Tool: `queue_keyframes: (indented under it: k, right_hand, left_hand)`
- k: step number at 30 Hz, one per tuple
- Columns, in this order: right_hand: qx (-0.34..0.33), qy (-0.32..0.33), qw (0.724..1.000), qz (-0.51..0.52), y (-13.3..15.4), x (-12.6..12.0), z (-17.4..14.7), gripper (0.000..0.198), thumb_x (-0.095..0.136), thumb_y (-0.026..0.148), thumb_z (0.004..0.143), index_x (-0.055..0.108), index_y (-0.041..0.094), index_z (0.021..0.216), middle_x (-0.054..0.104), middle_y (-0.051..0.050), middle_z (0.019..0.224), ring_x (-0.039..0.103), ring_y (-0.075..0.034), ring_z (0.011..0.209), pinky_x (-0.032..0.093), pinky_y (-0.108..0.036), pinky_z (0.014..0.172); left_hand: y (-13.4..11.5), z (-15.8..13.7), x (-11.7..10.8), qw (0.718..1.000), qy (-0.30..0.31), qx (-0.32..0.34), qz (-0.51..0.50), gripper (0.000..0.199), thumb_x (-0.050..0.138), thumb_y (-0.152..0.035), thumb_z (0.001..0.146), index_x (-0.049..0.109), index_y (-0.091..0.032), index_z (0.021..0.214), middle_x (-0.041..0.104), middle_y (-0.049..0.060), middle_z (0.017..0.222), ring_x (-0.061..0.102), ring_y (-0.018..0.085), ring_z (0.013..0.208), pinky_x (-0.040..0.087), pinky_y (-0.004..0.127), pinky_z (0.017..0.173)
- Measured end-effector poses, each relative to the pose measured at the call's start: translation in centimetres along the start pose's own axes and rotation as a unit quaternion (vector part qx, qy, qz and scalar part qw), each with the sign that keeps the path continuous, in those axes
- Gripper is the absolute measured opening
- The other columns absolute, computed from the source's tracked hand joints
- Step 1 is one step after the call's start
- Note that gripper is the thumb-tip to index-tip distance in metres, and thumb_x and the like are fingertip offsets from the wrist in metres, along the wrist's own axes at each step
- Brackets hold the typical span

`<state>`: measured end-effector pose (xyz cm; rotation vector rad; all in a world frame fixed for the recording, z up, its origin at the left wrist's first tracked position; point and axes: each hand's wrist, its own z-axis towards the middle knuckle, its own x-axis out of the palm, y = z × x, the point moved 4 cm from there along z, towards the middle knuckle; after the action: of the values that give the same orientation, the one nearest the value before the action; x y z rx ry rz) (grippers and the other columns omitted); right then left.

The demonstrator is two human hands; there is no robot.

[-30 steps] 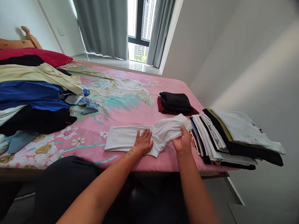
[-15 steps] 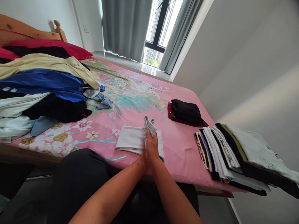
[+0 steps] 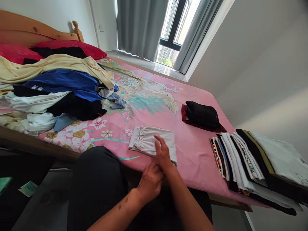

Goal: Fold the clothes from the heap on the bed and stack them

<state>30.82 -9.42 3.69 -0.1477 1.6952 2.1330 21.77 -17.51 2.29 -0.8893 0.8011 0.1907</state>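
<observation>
A pair of light grey pants with a gathered elastic waistband lies folded flat on the pink bed sheet, the waistband towards the left. Over its near right part is my right hand, fingers stretched out and apart, touching or just above the cloth. My left hand is lower, in front of the bed's edge and against my right wrist. Its fingers are curled closed, and whatever they may hold is hidden.
Loose clothes, among them a blue garment and a cream one, are heaped at left. Folded black clothing lies on red plaid cloth at right. Stacked folded clothes stand along the right edge, near the wall.
The waistband end, held upright between both hands before, now lies folded over on the left. My left hand has come back towards me, while my right hand has opened. The view has shifted left.
</observation>
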Motion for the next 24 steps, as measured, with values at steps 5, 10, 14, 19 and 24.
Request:
queue_keyframes:
  k: [5, 10, 14, 19, 24]
  right_hand:
    - [-0.036, -0.052, 0.995, -0.08, -1.1, -5.1, 0.1, 0.035, 0.043, 0.036, 0.09, 0.058, 0.019, 0.116, 0.055, -0.008, 0.127, 0.039, -0.019, 0.129, 0.026, -0.041, 0.11]
    - [0.001, 0.056, 0.949, -0.31, -4.1, -4.6, -1.2, 0.048, 0.046, 0.035, 0.088, 0.046, 0.021, 0.133, 0.034, -0.009, 0.146, 0.018, -0.028, 0.14, 0.009, -0.057, 0.11]
    - [0.033, 0.075, 0.922, -0.379, -6.0, -4.6, -2.6, 0.055, 0.041, 0.044, 0.09, 0.036, 0.023, 0.141, 0.022, -0.008, 0.152, 0.012, -0.028, 0.141, 0.008, -0.056, 0.111]
    - [0.031, -0.013, 0.951, -0.307, -7.1, -6.2, -3.4, 0.064, 0.044, 0.05, 0.087, 0.038, 0.012, 0.139, 0.025, -0.014, 0.149, 0.019, -0.027, 0.139, 0.019, -0.047, 0.113]
    - [0.079, -0.069, 0.988, -0.118, -8.5, -8.6, -3.1, 0.058, 0.051, 0.045, 0.082, 0.047, 0.012, 0.129, 0.048, -0.015, 0.132, 0.044, -0.024, 0.123, 0.032, -0.043, 0.108]
  left_hand:
    - [1.2, 5.2, -4.1, 0.997, -0.079, -0.02, 0.009, 0.032, 0.042, -0.007, 0.078, 0.068, -0.022, 0.089, 0.067, 0.004, 0.102, 0.056, 0.017, 0.105, 0.043, 0.036, 0.096]
    - [5.2, 10.9, -3.4, 0.988, 0.051, 0.013, 0.147, 0.042, 0.041, -0.02, 0.087, 0.055, -0.025, 0.126, 0.048, 0.005, 0.139, 0.032, 0.022, 0.136, 0.014, 0.05, 0.114]
    - [11.4, 11.6, -3.1, 0.959, 0.149, -0.102, 0.218, 0.057, 0.041, -0.047, 0.088, 0.037, -0.025, 0.141, 0.025, 0.007, 0.152, 0.017, 0.027, 0.141, -0.003, 0.062, 0.11]
    - [13.4, 11.0, -3.2, 0.957, 0.154, -0.112, 0.219, 0.061, 0.039, -0.049, 0.088, 0.031, -0.025, 0.143, 0.018, 0.005, 0.155, 0.011, 0.023, 0.143, 0.001, 0.056, 0.112]
    - [13.9, 11.1, -5.3, 0.954, 0.044, -0.206, 0.213, 0.071, 0.051, -0.052, 0.081, 0.035, -0.02, 0.142, 0.017, 0.013, 0.154, 0.013, 0.03, 0.142, 0.018, 0.048, 0.112]
